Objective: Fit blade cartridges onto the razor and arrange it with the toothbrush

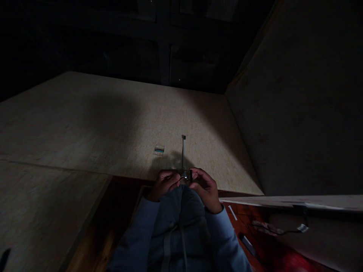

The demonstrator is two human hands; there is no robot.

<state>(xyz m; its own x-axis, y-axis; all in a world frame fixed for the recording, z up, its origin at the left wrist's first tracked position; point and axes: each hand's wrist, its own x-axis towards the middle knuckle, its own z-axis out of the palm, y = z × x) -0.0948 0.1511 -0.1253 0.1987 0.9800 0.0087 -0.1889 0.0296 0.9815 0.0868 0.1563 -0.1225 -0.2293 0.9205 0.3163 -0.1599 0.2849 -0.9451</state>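
The scene is dim. My left hand (164, 183) and my right hand (204, 188) meet close to my chest at the near edge of a pale stone-patterned table (113, 124). Both are closed in a pinch around a small metal part (185, 175) with a thin wire at it. A thin strip (183, 151) lies on the table and reaches away from my hands. A little left of it lies a small clear piece with a blue-green band (159, 150).
A pale panel (297, 94) rises at the right. Lower right, a cable with a small connector (303, 227) hangs over a ledge above a reddish floor. A second pale surface (42, 211) lies at the lower left.
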